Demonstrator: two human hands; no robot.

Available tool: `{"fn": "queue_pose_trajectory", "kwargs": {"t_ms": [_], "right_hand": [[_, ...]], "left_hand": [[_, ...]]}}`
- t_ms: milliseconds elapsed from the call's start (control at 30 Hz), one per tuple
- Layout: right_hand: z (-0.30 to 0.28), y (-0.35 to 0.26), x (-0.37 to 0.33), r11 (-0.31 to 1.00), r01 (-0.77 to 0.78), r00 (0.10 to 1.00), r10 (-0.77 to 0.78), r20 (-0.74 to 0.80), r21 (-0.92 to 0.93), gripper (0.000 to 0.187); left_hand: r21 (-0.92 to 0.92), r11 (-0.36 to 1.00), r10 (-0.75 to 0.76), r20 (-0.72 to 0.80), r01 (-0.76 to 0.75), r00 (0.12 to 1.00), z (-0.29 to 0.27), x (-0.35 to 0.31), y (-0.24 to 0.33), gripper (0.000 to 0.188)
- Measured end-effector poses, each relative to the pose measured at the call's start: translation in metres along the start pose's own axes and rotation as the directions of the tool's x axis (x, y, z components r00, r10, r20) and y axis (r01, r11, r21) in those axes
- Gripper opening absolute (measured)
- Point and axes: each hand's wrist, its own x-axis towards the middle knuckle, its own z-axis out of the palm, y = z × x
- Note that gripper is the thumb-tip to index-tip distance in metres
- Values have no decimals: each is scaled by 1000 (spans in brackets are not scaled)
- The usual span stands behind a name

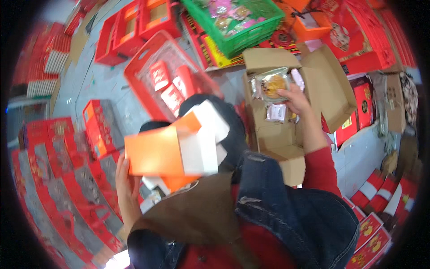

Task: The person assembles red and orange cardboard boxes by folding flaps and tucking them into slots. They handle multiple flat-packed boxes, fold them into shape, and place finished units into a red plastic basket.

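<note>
My left hand (127,181) grips the left edge of an orange cardboard gift box (154,152), held over my lap with its white inner flaps spread open. To the right, my right hand (295,99) reaches into an open brown carton (273,139). Its fingers are closed at the edge of a clear packet with a round golden cookie (272,84). Beside that packet in the carton lie a small white-and-purple packet (276,112) and a pink one (297,80). My left palm is partly hidden.
Ahead stands a red plastic crate (139,74) with several red-and-white packages. A green crate (239,42) of wrapped items is beyond it. Rows of red gift boxes (67,179) cover the floor at left. More red boxes (371,233) lie at lower right.
</note>
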Motion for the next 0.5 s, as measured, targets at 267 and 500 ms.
{"fn": "queue_pose_trajectory", "kwargs": {"t_ms": [267,500], "right_hand": [[206,-91,-129,130,772,625,-336,705,-622,56],[236,-2,-124,-372,635,531,-428,732,-678,59]], "left_hand": [[16,999,31,-63,-30,998,-1,-18,-27,40],[-2,997,71,-46,-71,996,-13,-35,-40,39]]}}
